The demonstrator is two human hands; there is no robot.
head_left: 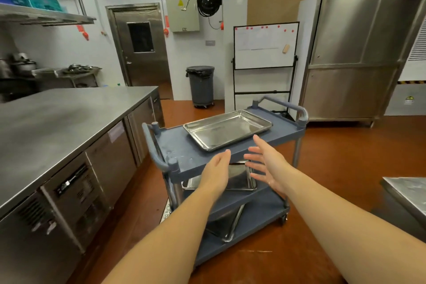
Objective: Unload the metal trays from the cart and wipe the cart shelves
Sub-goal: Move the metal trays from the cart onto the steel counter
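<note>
So this looks like the very start of the unloading step. The blue cart point(175, 143) has all three shelves loaded: one metal tray point(227, 130) sits flat on the top shelf, a second tray point(241, 176) is on the middle shelf partly hidden behind the arms, and a third tray point(227, 221) is down on the bottom shelf, tilted from what I can see. Both hands are out in front of the cart's near edge, empty. The left hand point(215, 168) has its fingers straight and together, the right hand point(265, 165) has its fingers spread wide, and neither is touching a tray or the cart yet. My read is that the top tray goes first. Next move would be getting a hand on each side of it, fingers under the raised rim, and lifting it level so it doesn't scrape or clang. The long steel counter point(57, 122) just left of the cart looks like the obvious spot to drop it, though there's also a steel table point(410, 191) off to the right. No wiping cloth in view anywhere, so the shelf cleaning is well down the line.
</note>
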